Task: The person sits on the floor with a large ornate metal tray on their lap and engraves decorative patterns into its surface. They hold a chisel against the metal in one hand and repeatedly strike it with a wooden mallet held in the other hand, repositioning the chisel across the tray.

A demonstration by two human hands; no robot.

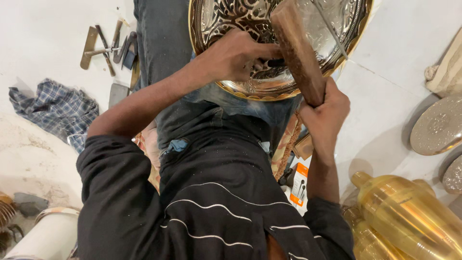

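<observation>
Black-sleeved arms reach down; right hand [325, 113] fingers clench a wooden mallet [298, 50]. Left hand [236, 55] grips a half-hidden punch [275, 62] on an engraved tray [260, 89], its top cut off.

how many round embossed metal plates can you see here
3: the big plate on the person's lap, one at the right edge, and a sliver of another below it. More may lie out of frame.

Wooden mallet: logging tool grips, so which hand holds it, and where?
The right hand grips the wooden mallet at its lower end.
</observation>
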